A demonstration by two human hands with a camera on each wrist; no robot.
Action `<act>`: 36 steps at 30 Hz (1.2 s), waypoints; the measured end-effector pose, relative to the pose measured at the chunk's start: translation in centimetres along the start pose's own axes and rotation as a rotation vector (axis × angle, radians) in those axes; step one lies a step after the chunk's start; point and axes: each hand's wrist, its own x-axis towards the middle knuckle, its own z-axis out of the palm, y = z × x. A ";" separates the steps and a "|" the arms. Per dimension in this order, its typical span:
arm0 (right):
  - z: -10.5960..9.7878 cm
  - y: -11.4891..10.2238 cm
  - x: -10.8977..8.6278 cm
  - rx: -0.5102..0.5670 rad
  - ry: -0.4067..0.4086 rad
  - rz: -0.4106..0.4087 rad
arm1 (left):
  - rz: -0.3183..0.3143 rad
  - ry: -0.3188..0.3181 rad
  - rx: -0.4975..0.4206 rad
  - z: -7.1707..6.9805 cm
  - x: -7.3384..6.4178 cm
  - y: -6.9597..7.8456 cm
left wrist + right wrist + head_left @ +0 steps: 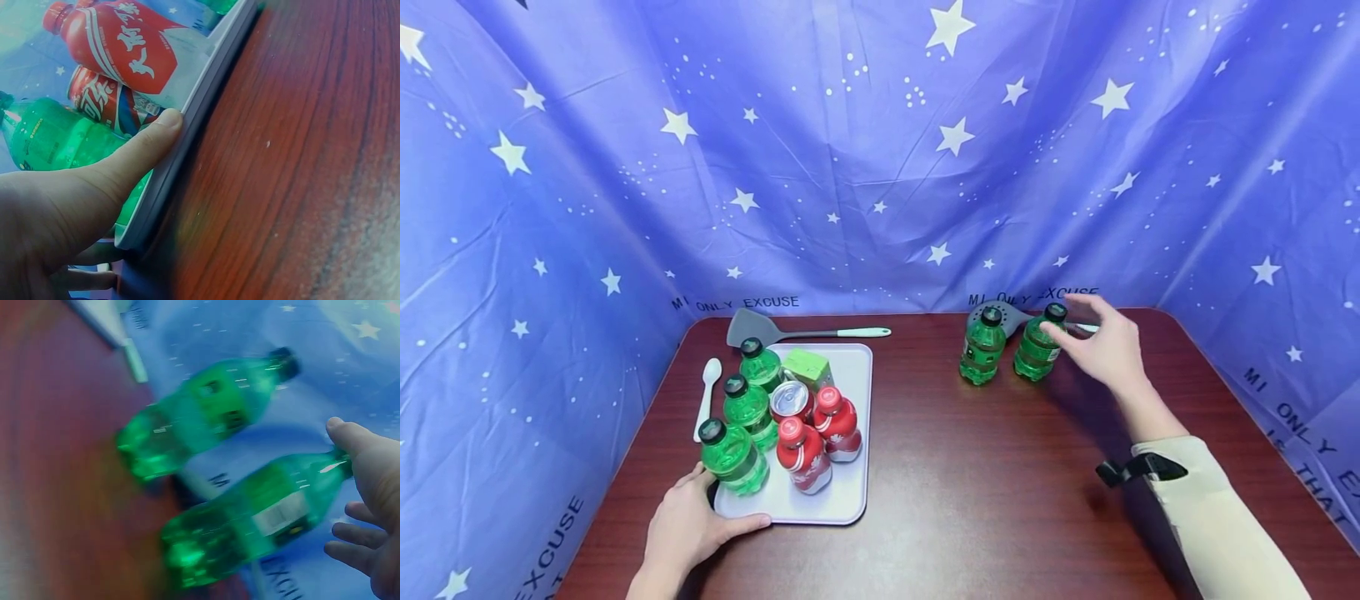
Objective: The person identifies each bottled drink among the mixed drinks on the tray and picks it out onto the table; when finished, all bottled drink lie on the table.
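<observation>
My left hand (681,525) grips the near left corner of a pale tray (844,508), thumb along its front rim and fingers at its left side. On the tray are three green bottles (749,408), two red-capped bottles (805,458), a soda can (792,400) and a green box (807,367). The left wrist view shows the thumb (140,147) at the rim, close to a red-labelled bottle (128,50). My right hand (1108,346) is spread beside the top of a green bottle (1036,354), thumb close to its neck. A second green bottle (981,354) stands upright to its left.
Behind the tray lies a grey spatula (756,327) with a pale handle. A white spoon (706,396) lies left of the tray. A grey slotted utensil (1011,317) lies behind the two right-hand bottles. A blue star-patterned curtain (880,167) encloses the wooden table (970,492).
</observation>
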 end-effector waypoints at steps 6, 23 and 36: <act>-1.8 -2.2 2.2 0.042 0.042 -0.003 | -0.007 0.001 0.001 0.1 0.0 -0.1; -2.1 -10.9 3.8 0.222 0.048 -0.213 | -0.010 0.007 0.007 0.2 0.0 -0.4; 1.2 -16.1 0.3 0.612 -0.185 -0.372 | 0.115 0.098 0.036 0.6 -0.3 -0.6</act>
